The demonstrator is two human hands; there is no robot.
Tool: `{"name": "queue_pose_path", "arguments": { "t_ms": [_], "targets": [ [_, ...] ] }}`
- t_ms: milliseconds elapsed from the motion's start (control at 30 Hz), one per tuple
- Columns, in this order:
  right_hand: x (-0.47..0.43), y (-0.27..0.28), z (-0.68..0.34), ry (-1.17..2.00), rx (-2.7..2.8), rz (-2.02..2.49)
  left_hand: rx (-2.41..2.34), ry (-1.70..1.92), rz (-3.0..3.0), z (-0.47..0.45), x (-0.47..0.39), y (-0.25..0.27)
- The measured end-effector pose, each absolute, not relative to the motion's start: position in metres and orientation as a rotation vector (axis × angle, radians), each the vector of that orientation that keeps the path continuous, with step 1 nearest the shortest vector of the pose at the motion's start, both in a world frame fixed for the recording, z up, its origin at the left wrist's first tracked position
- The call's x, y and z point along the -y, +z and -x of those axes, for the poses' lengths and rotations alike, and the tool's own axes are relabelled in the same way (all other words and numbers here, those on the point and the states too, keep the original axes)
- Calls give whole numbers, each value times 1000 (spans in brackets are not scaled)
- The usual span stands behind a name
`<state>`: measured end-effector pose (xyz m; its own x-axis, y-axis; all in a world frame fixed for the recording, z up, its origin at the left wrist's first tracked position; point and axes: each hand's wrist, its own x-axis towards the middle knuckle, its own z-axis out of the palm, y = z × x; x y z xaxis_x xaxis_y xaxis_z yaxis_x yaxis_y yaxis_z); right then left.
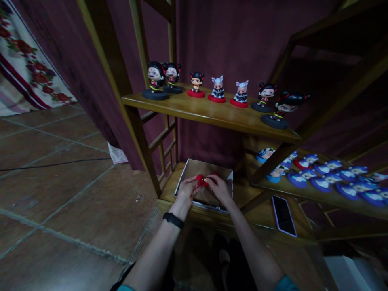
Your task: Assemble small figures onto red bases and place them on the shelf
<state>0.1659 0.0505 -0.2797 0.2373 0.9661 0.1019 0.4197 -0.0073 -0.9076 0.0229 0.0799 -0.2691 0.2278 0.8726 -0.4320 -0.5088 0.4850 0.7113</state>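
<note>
A small figurine [205, 182] with a red round base is between my two hands, over an open cardboard box [209, 165] on the lower shelf. My left hand [188, 188] grips the red base. The fingers of my right hand [218, 187] close on the figurine's other end, which they partly cover. Another bit of red shows behind the right fingers; what it belongs to, I cannot tell. A black band sits on my left wrist.
Several figurines on round bases stand along the upper wooden shelf [194, 108]. To the right, blue-and-white figurines [329, 182] crowd another shelf. A phone [284, 215] lies right of the box. Wooden posts [133, 133] frame the shelves, and a dark curtain [227, 44] hangs behind.
</note>
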Motion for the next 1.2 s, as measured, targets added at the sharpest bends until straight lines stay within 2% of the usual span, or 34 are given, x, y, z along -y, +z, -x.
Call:
{"name": "queue_pose_path", "arguments": {
  "t_ms": [900, 1200],
  "targets": [
    [-43, -276, -153, 677, 1349, 1610, -928, 1141, -665, -33, -75, -271],
    [-44, -278, -158, 678, 1365, 1559, -891, 1075, -595, -30, -73, -271]
  ]
}}
